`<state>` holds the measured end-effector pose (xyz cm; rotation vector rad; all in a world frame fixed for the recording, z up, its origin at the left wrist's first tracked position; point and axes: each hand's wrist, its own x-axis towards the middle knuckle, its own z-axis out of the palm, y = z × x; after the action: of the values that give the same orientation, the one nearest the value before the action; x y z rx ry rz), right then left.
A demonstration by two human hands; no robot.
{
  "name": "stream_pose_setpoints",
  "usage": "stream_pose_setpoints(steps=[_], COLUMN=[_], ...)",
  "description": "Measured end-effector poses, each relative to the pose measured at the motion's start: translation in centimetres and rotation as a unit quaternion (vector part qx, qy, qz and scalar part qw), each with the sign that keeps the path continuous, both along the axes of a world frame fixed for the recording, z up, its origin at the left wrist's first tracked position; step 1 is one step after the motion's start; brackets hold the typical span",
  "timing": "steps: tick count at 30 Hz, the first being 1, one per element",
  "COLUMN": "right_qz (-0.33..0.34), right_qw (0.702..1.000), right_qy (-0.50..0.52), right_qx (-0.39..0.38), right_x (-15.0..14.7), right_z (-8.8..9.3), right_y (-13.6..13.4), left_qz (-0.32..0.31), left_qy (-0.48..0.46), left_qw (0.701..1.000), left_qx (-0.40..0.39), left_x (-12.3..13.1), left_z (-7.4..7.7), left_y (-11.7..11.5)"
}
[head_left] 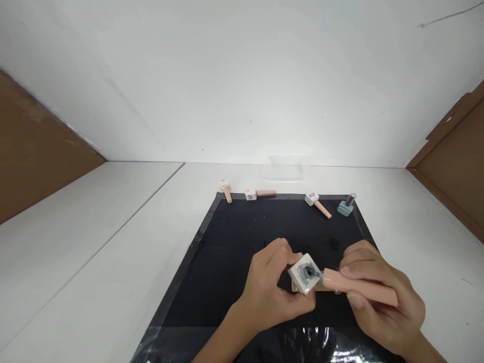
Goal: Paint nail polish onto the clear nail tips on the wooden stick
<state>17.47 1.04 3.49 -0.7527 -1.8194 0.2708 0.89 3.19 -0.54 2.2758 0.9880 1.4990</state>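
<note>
My left hand [270, 287] grips a white square nail polish bottle [302, 285] between thumb and fingers. The bottle is tilted, its top facing me, with dark grey polish smeared round its opening. In my right hand [381, 297], thumb and fingers close on a peach nail polish brush cap [361, 287]. The brush end points left and reaches the bottle's opening; how far it goes in I cannot tell. Partly hidden behind the bottle and cap is a flat tan object [321, 287] whose kind I cannot make out.
A black mat [212, 272] taped at its edges lies on the white table [113, 262]. Along its far edge are peach-capped bottles [250, 194] and a teal bottle with a grey cap [345, 207]. A white wall stands behind, brown boards [454, 166] at both sides.
</note>
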Motion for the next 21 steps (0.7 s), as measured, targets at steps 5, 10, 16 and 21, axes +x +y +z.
stream_pose_setpoints(steps=[5,10,16,21], right_qz=[0.003,0.012,0.026,0.038], right_qw=[1.000,0.999,0.997,0.994], right_qy=[0.019,0.040,0.061,0.082], right_qx=[-0.017,-0.026,-0.043,-0.060], right_x=[0.08,0.15,0.22,0.39], right_z=[-0.32,-0.57,-0.77,-0.96], right_y=[-0.08,-0.13,-0.25,-0.31], left_qz=[0.000,-0.001,-0.006,-0.010], left_qy=[0.002,0.002,0.001,-0.005], left_qw=[1.000,1.000,1.000,1.000], left_qx=[0.002,0.000,0.003,0.006], left_x=[0.02,0.06,0.01,0.02], left_z=[-0.08,-0.20,-0.21,-0.36], left_y=[-0.06,-0.08,-0.10,-0.11])
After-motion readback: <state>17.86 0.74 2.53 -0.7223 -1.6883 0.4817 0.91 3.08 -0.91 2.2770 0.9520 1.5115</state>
